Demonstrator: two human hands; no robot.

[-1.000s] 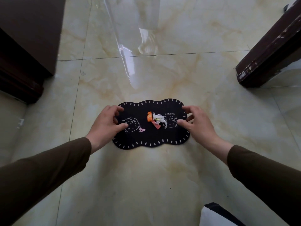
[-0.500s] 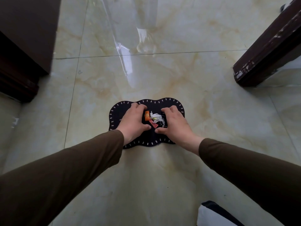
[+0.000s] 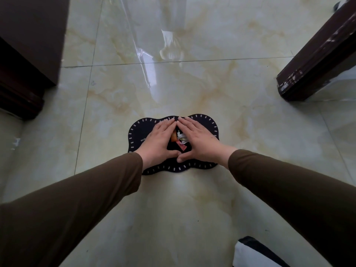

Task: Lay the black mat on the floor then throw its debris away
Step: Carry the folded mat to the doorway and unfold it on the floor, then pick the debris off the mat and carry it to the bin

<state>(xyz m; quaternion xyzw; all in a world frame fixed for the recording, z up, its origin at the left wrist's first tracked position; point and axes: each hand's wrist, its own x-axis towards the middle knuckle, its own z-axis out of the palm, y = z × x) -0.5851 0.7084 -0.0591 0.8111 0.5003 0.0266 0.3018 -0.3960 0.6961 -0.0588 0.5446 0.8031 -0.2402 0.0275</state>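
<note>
Floor (image 3: 192, 209): glossy pale marble-look tiles with tan veining; grout lines run across the upper part of the frame and down the left. A bright reflection streaks the tiles at upper centre.

Mat (image 3: 206, 166): black, scalloped edge with a white dashed border, lying flat on the floor at the centre of the frame.

Debris (image 3: 180, 139): small orange, white and pink scraps, sitting on the middle of the mat.

My left hand (image 3: 159, 141) lies palm down on the mat, fingers straight and together, gripping nothing. My right hand (image 3: 198, 139) lies the same way, flat and empty. The fingertips meet at the far side of the debris and the thumbs meet at the near side, so the two hands ring the scraps. I cannot tell whether either hand touches them.

Both sleeves are dark brown.

Room: dark wooden furniture (image 3: 28, 54) fills the upper left of the frame. A dark wooden frame (image 3: 317, 60) with scuffed edges stands at upper right. A black-and-white object (image 3: 256, 253) sits at the lower right edge; what it is I cannot tell.
</note>
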